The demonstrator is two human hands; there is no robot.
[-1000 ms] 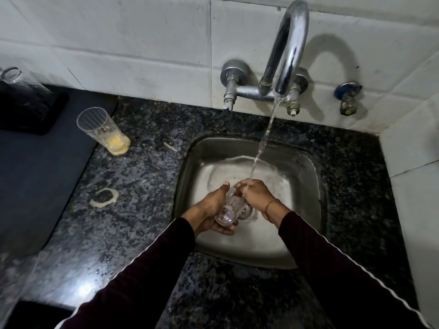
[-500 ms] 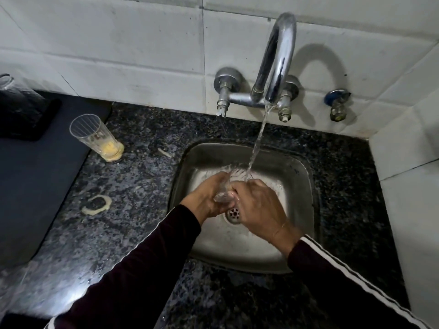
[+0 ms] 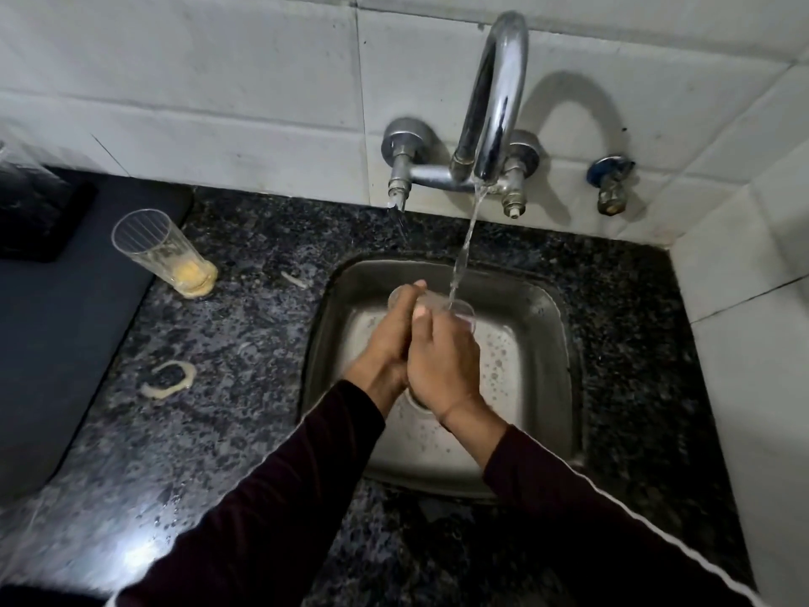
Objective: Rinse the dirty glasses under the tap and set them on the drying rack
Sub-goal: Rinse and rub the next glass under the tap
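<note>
At far left a dark mat [image 3: 52,326] covers part of the speckled black granite worktop [image 3: 245,343], and beside its edge stands a tall ribbed clear glass with yellow dregs [image 3: 164,251] — unwashed, well apart from the basin, a pale ring of residue [image 3: 168,378] marking the stone in front of it. Over the small stainless steel sink [image 3: 547,326], the left hand [image 3: 394,339] and right hand [image 3: 442,365] are wrapped close together around a clear drinking glass [image 3: 455,311], its rim turned up under the stream from the curved chrome tap [image 3: 494,107]. The rinse of this glass appears to be under way. Next, by the look of it, the glass must be tipped empty and carried left — no rack can be made out, though the mat may serve.
</note>
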